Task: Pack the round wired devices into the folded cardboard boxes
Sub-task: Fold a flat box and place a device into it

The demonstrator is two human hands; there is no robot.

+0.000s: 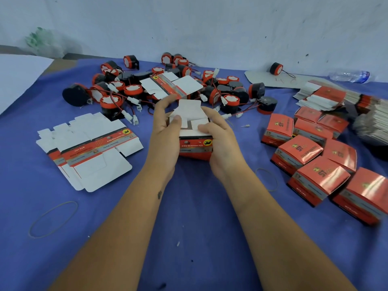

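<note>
Red box held upright between both grips over blue surface; left hand and right hand curled around its sides, thumbs pressing white flaps; round devices heaped beyond.

Your two forearms are bare, with no sleeves reaching into view. Your left hand and right hand wear no gloves, and your wrists carry no watch or bracelet. A small dark mark sits on your left forearm.

Devices behind held box; packed boxes right.
</note>
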